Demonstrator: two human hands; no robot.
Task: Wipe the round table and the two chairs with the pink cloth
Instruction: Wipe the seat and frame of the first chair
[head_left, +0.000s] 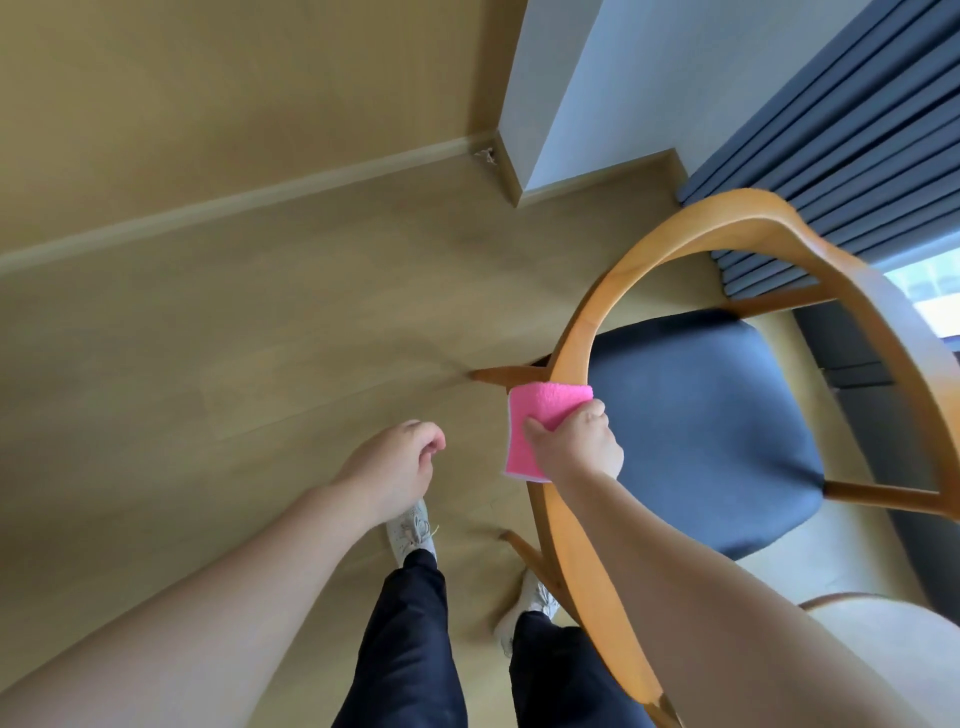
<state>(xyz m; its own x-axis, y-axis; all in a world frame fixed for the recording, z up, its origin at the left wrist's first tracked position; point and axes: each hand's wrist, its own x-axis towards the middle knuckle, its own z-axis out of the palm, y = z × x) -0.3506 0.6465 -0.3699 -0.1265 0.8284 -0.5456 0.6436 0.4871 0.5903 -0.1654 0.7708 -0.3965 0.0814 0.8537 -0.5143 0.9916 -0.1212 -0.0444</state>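
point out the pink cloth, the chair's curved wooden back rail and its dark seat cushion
pink cloth (540, 415): head view, upper face above the thumb
curved wooden back rail (727, 215): head view, top of the arc
dark seat cushion (696, 431): head view, cushion middle

A home room: wood-look floor, blue curtain, wooden chair with dark cushion.

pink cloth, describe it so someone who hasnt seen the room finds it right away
Find the wooden chair with the dark blue seat beside the grey curtain. On its curved backrest, the right hand grips the pink cloth, the only bright pink thing here.
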